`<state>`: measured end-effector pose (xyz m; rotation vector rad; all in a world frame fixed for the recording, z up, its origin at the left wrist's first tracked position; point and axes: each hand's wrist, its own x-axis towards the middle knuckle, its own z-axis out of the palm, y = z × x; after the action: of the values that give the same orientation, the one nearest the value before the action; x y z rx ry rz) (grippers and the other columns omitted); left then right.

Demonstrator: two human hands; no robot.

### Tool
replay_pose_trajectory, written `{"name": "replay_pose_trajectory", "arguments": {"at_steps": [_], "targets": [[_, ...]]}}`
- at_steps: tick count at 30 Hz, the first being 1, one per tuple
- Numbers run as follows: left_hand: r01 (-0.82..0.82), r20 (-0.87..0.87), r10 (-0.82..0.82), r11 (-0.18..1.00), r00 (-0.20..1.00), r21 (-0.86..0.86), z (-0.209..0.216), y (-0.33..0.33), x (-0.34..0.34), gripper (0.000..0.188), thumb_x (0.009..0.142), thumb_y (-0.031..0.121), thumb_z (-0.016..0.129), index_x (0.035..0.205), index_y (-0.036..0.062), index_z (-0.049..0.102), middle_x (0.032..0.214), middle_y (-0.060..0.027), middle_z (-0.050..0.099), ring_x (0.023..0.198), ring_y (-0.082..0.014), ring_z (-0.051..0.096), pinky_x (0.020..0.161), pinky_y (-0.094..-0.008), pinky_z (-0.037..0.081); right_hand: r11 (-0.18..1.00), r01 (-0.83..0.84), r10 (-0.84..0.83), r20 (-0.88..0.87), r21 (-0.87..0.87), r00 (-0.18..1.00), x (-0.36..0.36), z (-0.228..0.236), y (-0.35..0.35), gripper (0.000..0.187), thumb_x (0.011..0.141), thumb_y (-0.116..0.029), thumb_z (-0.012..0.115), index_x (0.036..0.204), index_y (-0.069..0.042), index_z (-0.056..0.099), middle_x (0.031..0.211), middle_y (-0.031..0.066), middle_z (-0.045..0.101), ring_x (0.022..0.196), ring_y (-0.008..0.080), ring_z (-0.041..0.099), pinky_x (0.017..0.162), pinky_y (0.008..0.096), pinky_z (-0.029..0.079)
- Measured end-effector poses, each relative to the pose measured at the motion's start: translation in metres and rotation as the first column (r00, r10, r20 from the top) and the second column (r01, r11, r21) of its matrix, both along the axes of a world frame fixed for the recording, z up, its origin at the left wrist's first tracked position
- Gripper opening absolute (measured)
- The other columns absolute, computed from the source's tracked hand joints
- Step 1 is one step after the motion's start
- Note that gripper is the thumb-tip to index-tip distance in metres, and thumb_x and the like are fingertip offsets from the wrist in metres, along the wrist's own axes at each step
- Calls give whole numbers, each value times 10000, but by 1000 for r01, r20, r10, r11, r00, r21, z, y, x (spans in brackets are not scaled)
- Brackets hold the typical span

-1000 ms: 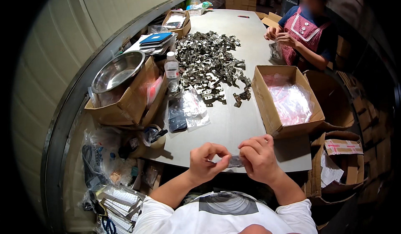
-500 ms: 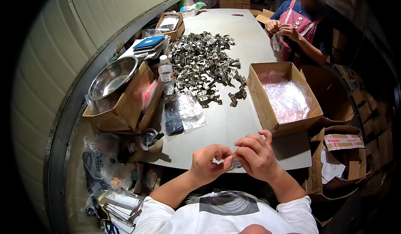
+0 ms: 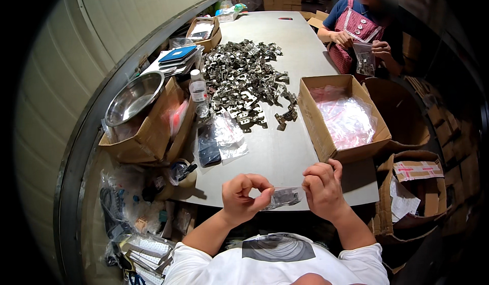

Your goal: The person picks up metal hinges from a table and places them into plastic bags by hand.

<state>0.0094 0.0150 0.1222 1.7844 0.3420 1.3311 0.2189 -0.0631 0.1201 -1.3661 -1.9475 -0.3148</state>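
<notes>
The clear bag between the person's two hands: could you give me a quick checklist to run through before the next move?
1. Left hand gripping the clear bag: ok, thumb and fingers pinch its left end.
2. Right hand gripping it too: ok, at the opposite end.
3. Something inside: ok, dark contents show through.
4. Opening sealed: cannot tell, too small to make out.
5. Metal pieces away from the hands: ok, heaped farther up the table.
6. Bottle upright and capped: ok, beside the heap.
</notes>
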Motion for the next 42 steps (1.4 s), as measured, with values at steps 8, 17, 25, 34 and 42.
{"name": "replay_pose_trajectory", "arguments": {"at_steps": [8, 17, 25, 34, 42], "targets": [[141, 115, -123, 978, 986, -157, -8, -2, 5, 442, 742, -157, 667, 757, 91, 301, 824, -175, 632, 687, -129, 598, 612, -243, 472, 993, 121, -121, -68, -13, 990, 24, 1, -25, 153, 779, -76, 650, 854, -103, 520, 987, 64, 519, 988, 269, 510, 981, 509, 284], [-104, -260, 29, 955, 965, -277, -41, 38, 39, 179, 839, 1, 663, 908, 21, 500, 877, -69, 622, 762, -102, 577, 651, -235, 476, 833, 502, -498, -77, 232, 864, 95, 38, -39, 93, 860, -55, 568, 810, -35, 492, 884, 122, 500, 906, 323, 492, 855, 469, 354], [-593, -800, 599, 657, 36, 466, -82, 153, 12, 572, 874, 493, 575, 1299, 118, 505, 1282, -245, 459, 1164, -404, 444, 932, -477, 445, 367, 771, -885, -60, 521, 462, 267, 90, -36, 146, 878, -151, 624, 824, -32, 559, 917, 107, 575, 882, 322, 537, 788, 411, 425], [-528, -828, 556, 681, -79, 508, -109, 186, -2, 604, 791, 542, 642, 1003, -24, 640, 1060, -171, 586, 1026, -319, 538, 870, -401, 475, 818, 534, -491, -224, 213, 842, 138, 32, 6, 110, 815, -48, 642, 779, -4, 548, 879, 137, 563, 859, 310, 551, 767, 403, 441], [-750, -760, 528, 657, 380, 81, -137, 194, -22, 247, 721, 248, 713, 792, 15, 672, 802, -140, 670, 773, -299, 639, 697, -404, 516, 977, -168, 109, -369, -133, 923, 1, -29, 67, 100, 776, -68, 693, 792, -18, 607, 856, 122, 596, 813, 266, 590, 717, 350, 470]]}}
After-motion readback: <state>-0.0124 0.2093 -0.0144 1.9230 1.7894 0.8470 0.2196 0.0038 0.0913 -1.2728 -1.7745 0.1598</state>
